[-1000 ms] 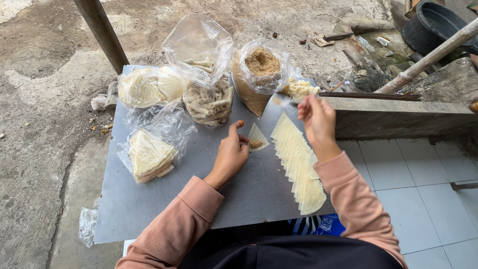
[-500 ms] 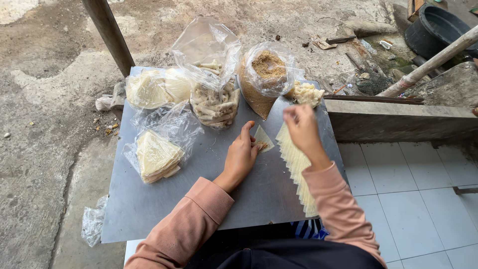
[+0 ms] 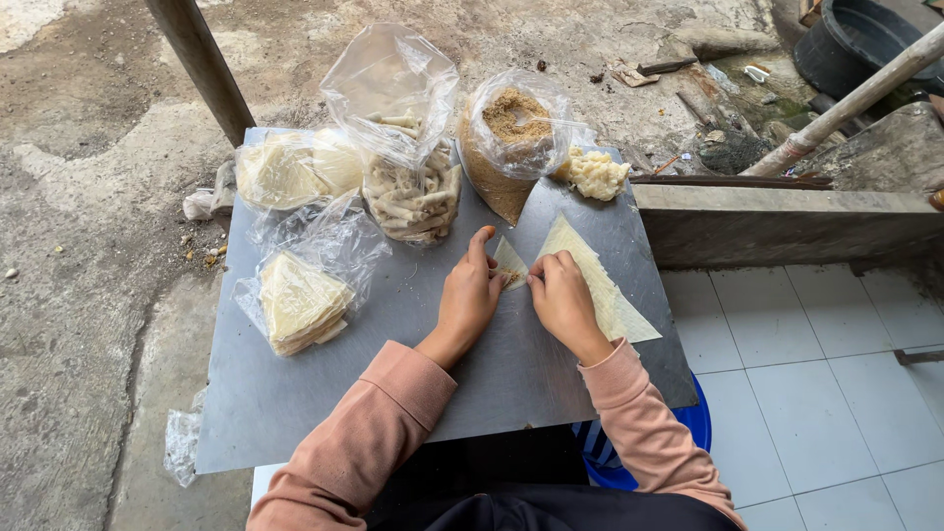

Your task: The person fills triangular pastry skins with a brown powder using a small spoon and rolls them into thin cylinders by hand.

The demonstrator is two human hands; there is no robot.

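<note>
While you sit over the grey metal counter point(image 3: 295, 413), four clear bags crowd its far half: empty-topped bag of rolled pieces point(image 3: 413, 192), bag of brown crumbs point(image 3: 511, 138), bag of pale sheets point(image 3: 285, 169) and bag of folded wrappers point(image 3: 295, 300). Right of your hands lies a row of overlapping wrappers point(image 3: 600, 280), with a lump of pale filling point(image 3: 593, 174) beyond it. Your left hand point(image 3: 467, 295) and right hand point(image 3: 562, 300) pinch a small triangular wrapper point(image 3: 509, 264) lying between them on the counter
</note>
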